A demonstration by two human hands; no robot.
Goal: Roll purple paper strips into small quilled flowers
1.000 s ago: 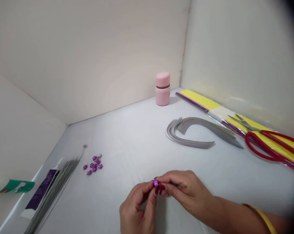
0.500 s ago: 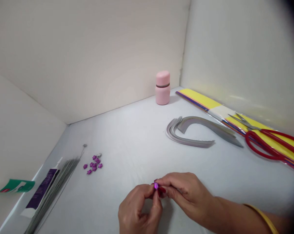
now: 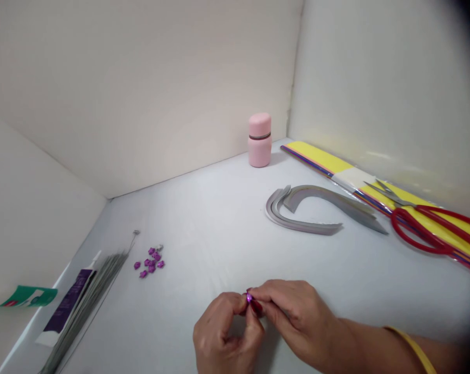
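Between the fingertips of both hands is a small shiny purple paper star (image 3: 249,297), mostly covered by the fingers. My left hand (image 3: 227,332) pinches it from the left, thumb and index finger closed. From the right, my right hand (image 3: 297,317) pinches the same star with thumb and index finger, its red nails showing. Both hands are low over the white table (image 3: 204,234), near its front. To the left lies a loose group of several purple paper stars (image 3: 152,264), with a small silvery piece at its back edge.
A bundle of thin grey wires (image 3: 87,306) lies at left beside a purple-and-white glue tube (image 3: 69,301). Curved silvery paper strips (image 3: 305,225), a pink flask (image 3: 260,140), red-handled scissors (image 3: 418,228) and a yellow-topped pack of coloured strips (image 3: 313,157) are behind and right.
My left hand has shifted slightly right, and the fingers have closed further over the purple star, so less of it shows. The things on the table have stayed put.
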